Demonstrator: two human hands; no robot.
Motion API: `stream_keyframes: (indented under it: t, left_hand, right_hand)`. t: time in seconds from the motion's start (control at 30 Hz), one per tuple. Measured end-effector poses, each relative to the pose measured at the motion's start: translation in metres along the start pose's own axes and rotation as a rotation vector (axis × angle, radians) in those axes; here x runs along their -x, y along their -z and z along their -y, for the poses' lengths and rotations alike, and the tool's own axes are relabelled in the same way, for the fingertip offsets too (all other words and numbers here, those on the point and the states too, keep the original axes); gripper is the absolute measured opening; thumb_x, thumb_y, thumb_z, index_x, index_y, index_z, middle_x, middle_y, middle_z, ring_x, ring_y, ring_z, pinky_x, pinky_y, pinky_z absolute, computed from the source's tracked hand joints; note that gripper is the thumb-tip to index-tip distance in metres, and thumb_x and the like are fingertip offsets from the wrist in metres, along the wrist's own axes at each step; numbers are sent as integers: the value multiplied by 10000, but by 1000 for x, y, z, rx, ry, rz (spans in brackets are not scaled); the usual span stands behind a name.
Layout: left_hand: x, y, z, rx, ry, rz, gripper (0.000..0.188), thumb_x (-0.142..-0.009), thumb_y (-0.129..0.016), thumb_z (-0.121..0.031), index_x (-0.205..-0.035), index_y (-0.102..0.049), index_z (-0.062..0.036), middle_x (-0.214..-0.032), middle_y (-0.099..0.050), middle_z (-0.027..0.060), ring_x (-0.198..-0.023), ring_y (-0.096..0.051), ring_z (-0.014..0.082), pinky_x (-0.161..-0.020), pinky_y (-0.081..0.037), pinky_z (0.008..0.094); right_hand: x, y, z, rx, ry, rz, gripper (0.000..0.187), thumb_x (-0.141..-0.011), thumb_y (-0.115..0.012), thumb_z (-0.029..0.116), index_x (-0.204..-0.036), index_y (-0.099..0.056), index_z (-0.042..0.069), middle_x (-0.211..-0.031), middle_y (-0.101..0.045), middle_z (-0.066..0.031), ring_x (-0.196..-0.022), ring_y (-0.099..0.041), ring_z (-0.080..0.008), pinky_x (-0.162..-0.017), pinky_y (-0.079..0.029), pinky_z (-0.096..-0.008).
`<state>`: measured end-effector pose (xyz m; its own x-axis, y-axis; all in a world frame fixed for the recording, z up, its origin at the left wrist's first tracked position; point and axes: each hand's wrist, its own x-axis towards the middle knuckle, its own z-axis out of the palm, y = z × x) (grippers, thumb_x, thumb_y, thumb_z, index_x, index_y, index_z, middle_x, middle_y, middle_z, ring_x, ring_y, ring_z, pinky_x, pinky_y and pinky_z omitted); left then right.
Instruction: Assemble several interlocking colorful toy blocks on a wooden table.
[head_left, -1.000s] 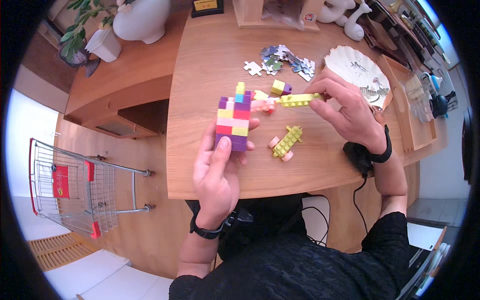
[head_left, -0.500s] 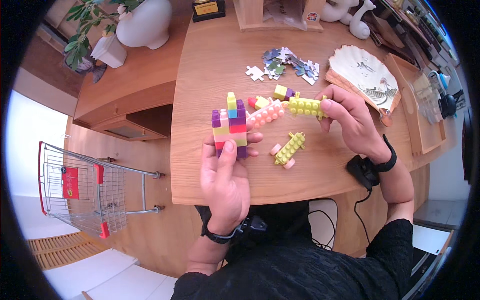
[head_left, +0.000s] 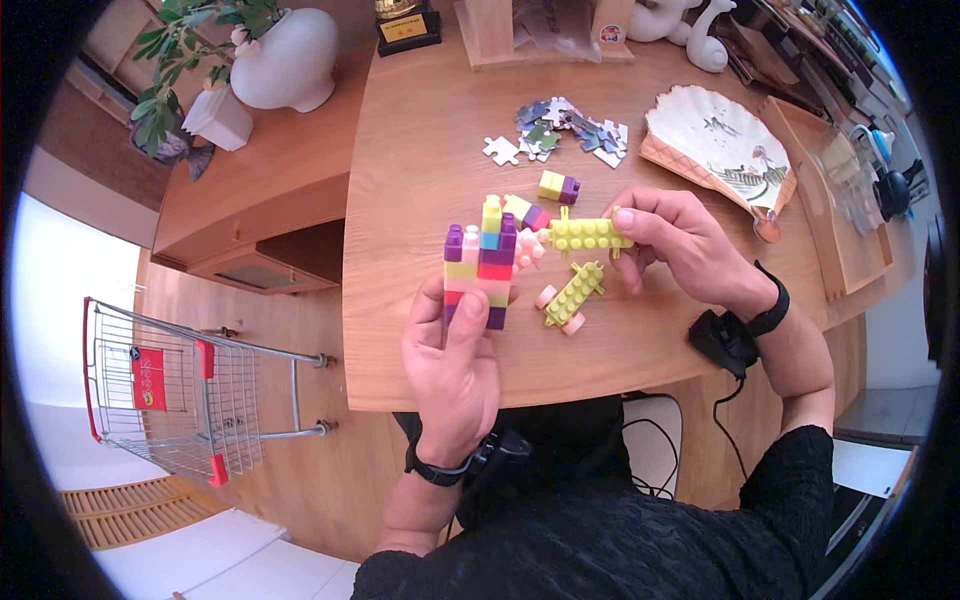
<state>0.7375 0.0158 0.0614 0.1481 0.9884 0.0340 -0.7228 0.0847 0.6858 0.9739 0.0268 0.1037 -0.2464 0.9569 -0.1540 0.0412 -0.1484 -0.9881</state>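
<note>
My left hand [head_left: 458, 355] grips an upright stack of toy building blocks [head_left: 478, 270] in purple, yellow, pink, red and blue, thumb across its front. Between thumb and fingers, my right hand [head_left: 680, 240] pinches a long yellow-green studded block [head_left: 585, 236] by its right end. A pink studded block [head_left: 528, 250] meets that block's left end, partly hidden behind the stack. Below it, a yellow-green studded base with pink wheels [head_left: 574, 296] lies on the table. Just behind the hands are a yellow, purple and red block row [head_left: 524, 212] and a yellow-and-purple pair [head_left: 558, 187].
Jigsaw pieces [head_left: 570, 130] lie heaped farther back on the wooden table [head_left: 420, 150]. To the right are a shell-shaped dish [head_left: 715, 145] and a wooden tray [head_left: 835, 220]. A black device with a cable [head_left: 722, 342] sits near my right wrist. A wire cart [head_left: 190, 390] stands at left.
The stack has moved slightly right, covering more of the pink block. My right hand and the yellow-green block have shifted left and a little nearer. The view has shifted slightly.
</note>
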Motion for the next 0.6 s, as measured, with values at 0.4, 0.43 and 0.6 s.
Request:
stream_keyframes:
  t: [0.4,0.43,0.6]
  left_hand:
    - [-10,-5,-9,3,147,-73,242,-979,-565,-105,-1189,-545,13,-1126,-647,112,-1054,-621,175,-999,-499,379]
    - [-11,-4,-9,5,149,-71,242,-979,-565,-105,-1189,-545,13,-1126,-647,112,-1054,-621,175,-999,-499,379]
    - [-12,-1,-9,49,149,-111,215,-983,-560,-110,-1161,-552,10,-1149,-638,110,-1055,-617,175,-1005,-493,378]
  right_hand:
    - [1,1,-1,53,88,-101,265,-991,-567,250,-919,-624,1,-656,-583,7,-557,-541,-48,-504,-411,-201]
    - [1,0,-1,9,57,-103,274,-991,-565,253,-922,-625,-5,-651,-581,6,-548,-533,-47,-498,-405,-202]
    - [0,-1,0,60,94,-106,244,-977,-592,215,-934,-631,-21,-630,-577,8,-532,-518,-41,-477,-392,-203]
